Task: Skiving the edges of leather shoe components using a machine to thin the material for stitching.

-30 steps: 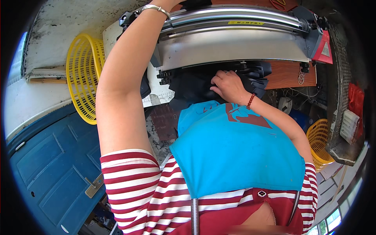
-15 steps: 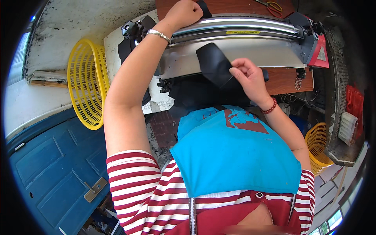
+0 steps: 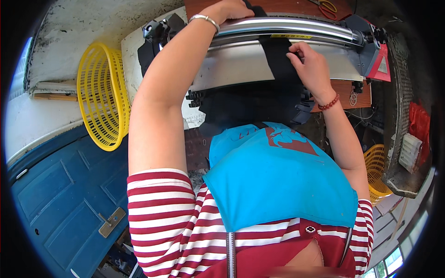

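Note:
A thin black piece of sheet material (image 3: 278, 60) lies over the sloping metal plate (image 3: 232, 65) of a roller machine, its far end at the long shiny roller (image 3: 287, 25). My right hand (image 3: 311, 67) pinches the right edge of that piece between thumb and fingers. Beyond the roller, my left hand (image 3: 233, 10) closes on another black piece (image 3: 258, 10); its fingertips are partly hidden at the picture's top. More black material (image 3: 250, 104) hangs or lies in front of the plate, close to my blue apron (image 3: 278, 185).
Left of the machine stands a yellow plastic basket (image 3: 104, 97); another yellow basket (image 3: 376, 171) is low on the right. Scissors with orange handles (image 3: 328, 8) rest on the brown tabletop behind. The machine's dark end housing (image 3: 361, 39) rises at right, and a blue door (image 3: 60, 194) is at left.
My right hand has carried its black piece forward and right, laying it flat on the plate up to the roller. My left hand has shifted right behind the roller.

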Demonstrator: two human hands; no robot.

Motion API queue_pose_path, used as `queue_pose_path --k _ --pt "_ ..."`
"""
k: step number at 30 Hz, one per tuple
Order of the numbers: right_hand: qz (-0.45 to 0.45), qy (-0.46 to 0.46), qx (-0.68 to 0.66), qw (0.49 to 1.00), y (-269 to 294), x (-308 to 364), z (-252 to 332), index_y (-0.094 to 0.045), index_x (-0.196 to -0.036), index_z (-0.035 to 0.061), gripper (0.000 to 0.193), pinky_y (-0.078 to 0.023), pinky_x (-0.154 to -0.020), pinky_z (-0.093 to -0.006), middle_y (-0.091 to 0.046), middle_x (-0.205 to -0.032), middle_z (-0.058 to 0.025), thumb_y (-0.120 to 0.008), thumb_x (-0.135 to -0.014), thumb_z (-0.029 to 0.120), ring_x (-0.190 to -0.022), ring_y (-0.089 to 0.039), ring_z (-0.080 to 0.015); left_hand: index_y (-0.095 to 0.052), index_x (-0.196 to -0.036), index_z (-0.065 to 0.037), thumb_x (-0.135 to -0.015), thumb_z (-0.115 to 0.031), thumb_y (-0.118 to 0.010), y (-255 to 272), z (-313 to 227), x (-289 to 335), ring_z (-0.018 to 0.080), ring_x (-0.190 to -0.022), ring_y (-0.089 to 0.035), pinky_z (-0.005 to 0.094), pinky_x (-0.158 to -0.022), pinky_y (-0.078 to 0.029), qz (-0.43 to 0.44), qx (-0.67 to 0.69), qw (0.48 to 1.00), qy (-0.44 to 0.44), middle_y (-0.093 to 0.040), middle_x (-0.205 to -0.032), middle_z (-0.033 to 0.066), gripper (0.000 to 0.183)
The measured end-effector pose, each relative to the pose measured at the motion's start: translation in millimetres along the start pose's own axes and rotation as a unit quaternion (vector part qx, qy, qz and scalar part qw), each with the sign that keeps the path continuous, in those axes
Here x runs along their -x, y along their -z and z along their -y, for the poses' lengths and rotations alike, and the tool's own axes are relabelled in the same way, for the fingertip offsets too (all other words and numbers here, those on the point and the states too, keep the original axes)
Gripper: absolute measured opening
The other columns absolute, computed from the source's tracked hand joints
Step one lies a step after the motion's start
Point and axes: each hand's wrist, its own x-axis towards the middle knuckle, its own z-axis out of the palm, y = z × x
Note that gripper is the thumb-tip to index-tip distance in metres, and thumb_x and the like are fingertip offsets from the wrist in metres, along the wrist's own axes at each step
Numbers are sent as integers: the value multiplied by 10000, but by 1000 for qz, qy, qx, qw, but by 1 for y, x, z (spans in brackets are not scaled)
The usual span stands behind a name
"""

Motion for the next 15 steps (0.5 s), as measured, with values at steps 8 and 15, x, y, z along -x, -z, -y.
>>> queue_pose_path --k 8,15 --pt "185 266 -48 945 -44 77 26 -696 -977 72 233 -548 -650 -371 -643 -888 -77 -809 -838 220 -757 -676 -261 -636 -843 -43 -862 -175 -668 64 -56 27 222 -748 -548 366 -532 -477 -124 245 961 40 -586 -850 72 137" --pt "227 271 42 934 -92 89 20 -665 -898 85 228 -547 -718 -398 -622 -923 -77 -796 -807 247 -859 -652 -283 -588 -788 -82 -829 -125 -663 115 -70 63 190 -680 -488 351 -520 -467 -237 263 935 -17 -508 -779 39 96"
